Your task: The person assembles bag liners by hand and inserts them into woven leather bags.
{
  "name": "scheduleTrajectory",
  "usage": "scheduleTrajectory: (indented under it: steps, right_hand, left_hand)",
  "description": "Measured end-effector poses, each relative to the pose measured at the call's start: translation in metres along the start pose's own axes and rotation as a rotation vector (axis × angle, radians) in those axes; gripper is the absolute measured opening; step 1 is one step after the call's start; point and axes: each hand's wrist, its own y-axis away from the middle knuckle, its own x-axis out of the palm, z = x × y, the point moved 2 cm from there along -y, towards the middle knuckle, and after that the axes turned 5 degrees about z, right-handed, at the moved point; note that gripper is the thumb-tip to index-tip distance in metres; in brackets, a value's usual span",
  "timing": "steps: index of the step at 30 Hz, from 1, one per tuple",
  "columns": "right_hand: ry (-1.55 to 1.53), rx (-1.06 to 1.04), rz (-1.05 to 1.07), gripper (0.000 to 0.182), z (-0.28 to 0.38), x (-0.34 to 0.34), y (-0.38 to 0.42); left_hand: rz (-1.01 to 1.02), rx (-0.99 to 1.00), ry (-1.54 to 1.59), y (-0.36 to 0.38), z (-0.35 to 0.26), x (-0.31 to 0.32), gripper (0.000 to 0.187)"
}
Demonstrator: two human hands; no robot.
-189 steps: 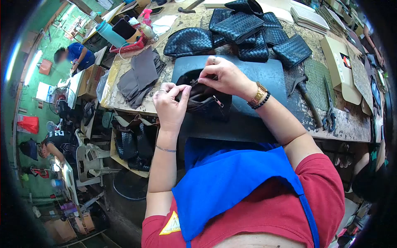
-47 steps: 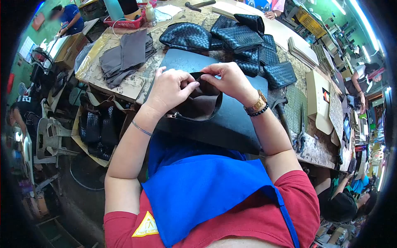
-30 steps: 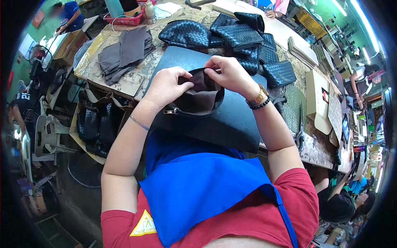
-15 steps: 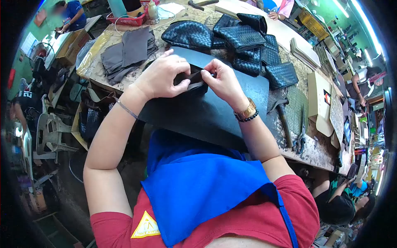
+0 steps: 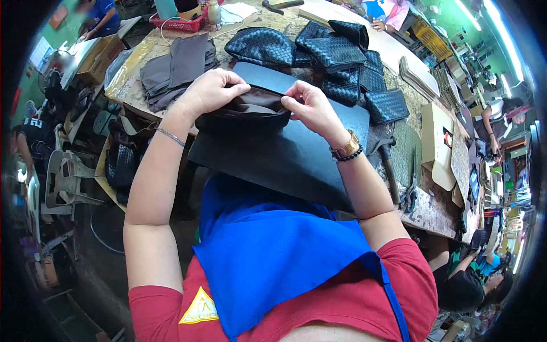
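A black pouch with a brown lining stands upright on a dark smooth board. Its mouth gapes between my two hands. With thumb and fingers, my left hand pinches the rim at the left end. At the right end my right hand pinches the same rim. The pouch's far wall is partly hidden by my fingers. Just beyond the board lie several black woven pouches. Folded dark brown cloth pieces lie to the left of the pouch.
Right of the board are a hammer and scissors. An open cardboard box and stacked sheets stand farther right. A red basket sits at the back left. Other people work around the room.
My left hand has shifted left and my fingers have come out of the pouch to its rim. The mouth is now spread wider, showing more of the lining.
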Motion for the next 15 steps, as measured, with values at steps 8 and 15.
scheduleTrajectory:
  steps: [8,15]
  right_hand:
    - [0.093,0.03,0.043,0.024,0.007,-0.007,-0.005]
    - [0.204,0.001,0.108,0.02,0.01,-0.011,-0.014]
  left_hand:
    - [0.059,0.037,0.001,-0.005,0.006,-0.005,0.022]
    - [0.108,-0.014,0.047,-0.008,0.005,-0.005,0.02]
